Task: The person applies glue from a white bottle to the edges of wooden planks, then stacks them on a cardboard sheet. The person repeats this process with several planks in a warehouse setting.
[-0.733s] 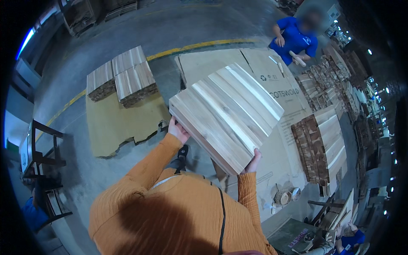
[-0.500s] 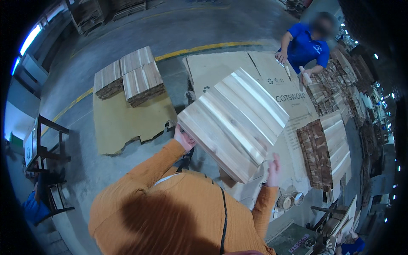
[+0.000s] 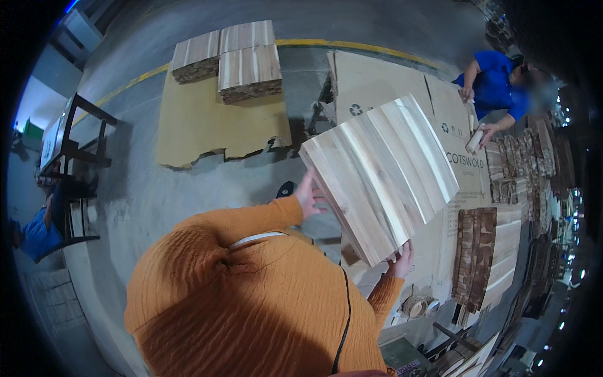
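A wooden panel of light and brown strips [image 3: 383,179], perhaps more than one layer thick, lies slantwise in front of me over the cardboard-covered table. At its near left edge is my left hand [image 3: 309,196], thumb up against the side and fingers apart, not wrapped round it. My right hand [image 3: 402,259] grips the panel's near right corner, with fingers partly hidden beneath. Whether the panel rests on the cardboard [image 3: 433,251] or is held above it, I cannot tell.
Stacked wooden panels [image 3: 250,70] sit on a brown sheet [image 3: 220,129] at far left. Another stack [image 3: 475,257] stands at right, near tape rolls [image 3: 414,306]. Across the table a person in blue [image 3: 493,81] handles a small pale piece. A dark wooden frame [image 3: 88,135] stands left.
My right hand, apart from the panel before, has closed on its near right corner. My left hand has loosened and slid along the edge. The view has shifted.
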The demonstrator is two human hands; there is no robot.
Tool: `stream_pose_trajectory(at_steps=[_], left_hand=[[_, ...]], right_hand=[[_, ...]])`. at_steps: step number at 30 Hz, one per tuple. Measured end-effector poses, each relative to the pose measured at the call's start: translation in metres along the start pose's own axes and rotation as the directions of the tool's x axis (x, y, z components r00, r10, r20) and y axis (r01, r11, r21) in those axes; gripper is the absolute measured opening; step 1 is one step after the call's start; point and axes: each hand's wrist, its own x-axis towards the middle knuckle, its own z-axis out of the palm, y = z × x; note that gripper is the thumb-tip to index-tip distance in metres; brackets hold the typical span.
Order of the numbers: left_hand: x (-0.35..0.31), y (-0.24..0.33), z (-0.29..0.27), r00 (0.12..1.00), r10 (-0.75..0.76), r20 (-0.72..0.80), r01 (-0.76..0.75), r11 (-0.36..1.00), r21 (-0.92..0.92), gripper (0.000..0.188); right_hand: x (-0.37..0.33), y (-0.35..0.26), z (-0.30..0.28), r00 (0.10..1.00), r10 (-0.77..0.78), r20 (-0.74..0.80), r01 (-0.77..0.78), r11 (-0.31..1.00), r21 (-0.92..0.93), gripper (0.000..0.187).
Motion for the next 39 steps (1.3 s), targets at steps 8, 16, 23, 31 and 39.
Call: stream_pose_trajectory(at_steps=[8, 16, 23, 31, 39], left_hand=[[0.0, -0.011, 0.03, 0.977, 0.159, -0.141, -0.109, 0.944, 0.312, 0.11], [0.012, 0.097, 0.006, 0.867, 0.449, -0.216, -0.429, 0.893, 0.137, 0.07], [0.076, 0.204, -0.06, 0.856, 0.483, -0.183, -0.41, 0.851, 0.329, 0.083], [0.134, 0.274, -0.113, 0.945, 0.283, 0.166, -0.321, 0.905, 0.279, 0.066], [0.151, 0.377, -0.257, 0.952, 0.306, 0.003, -0.261, 0.81, 0.525, 0.066]], right_hand=[[0.035, 0.0, 0.021, 0.992, -0.117, 0.043, 0.122, 0.981, -0.15, 0.064], [0.036, -0.053, 0.016, 0.961, -0.192, -0.197, 0.204, 0.978, 0.043, 0.056], [0.086, -0.077, 0.064, 0.957, -0.067, 0.281, 0.039, 0.994, 0.103, 0.058], [0.053, -0.076, 0.142, 0.926, 0.157, 0.344, -0.155, 0.987, -0.032, 0.068], [-0.066, -0.036, 0.34, 0.982, 0.119, 0.143, -0.125, 0.992, 0.032, 0.03]])
